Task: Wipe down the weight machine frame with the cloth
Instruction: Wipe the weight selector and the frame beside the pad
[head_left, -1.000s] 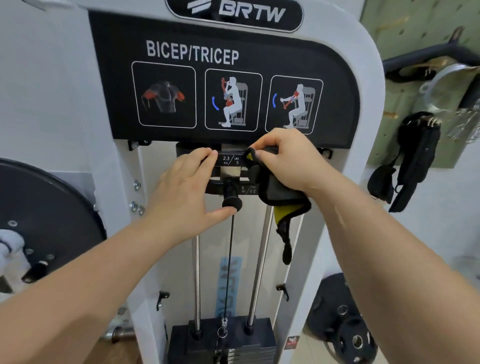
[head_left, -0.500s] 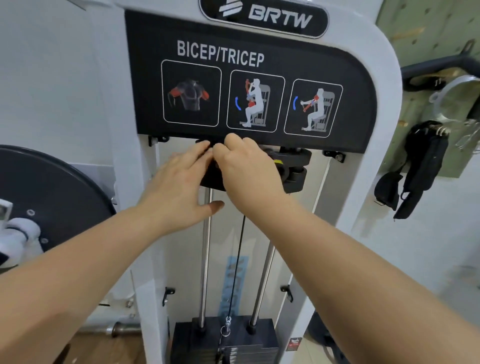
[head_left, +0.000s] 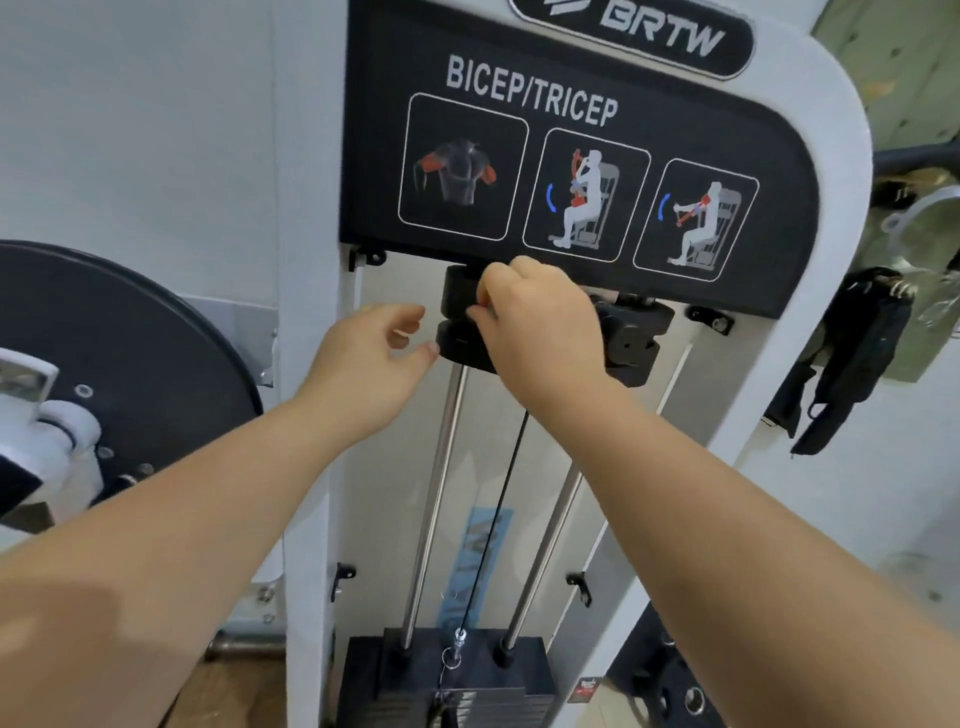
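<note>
White machine frame (head_left: 852, 156), black placard (head_left: 576, 249) above, weight stack (head_left: 467, 680) below.

Two bare hands and two bare forearms are all that shows of the person. The left hand (head_left: 371, 358) has short, trimmed nails at the tips of the thumb and a finger. The right hand (head_left: 540, 332) shows ridged knuckles, its nails hidden. Behind each wrist, the left forearm (head_left: 182, 519) and right forearm (head_left: 727, 509) run uncovered, widening away from the fingers.
</note>
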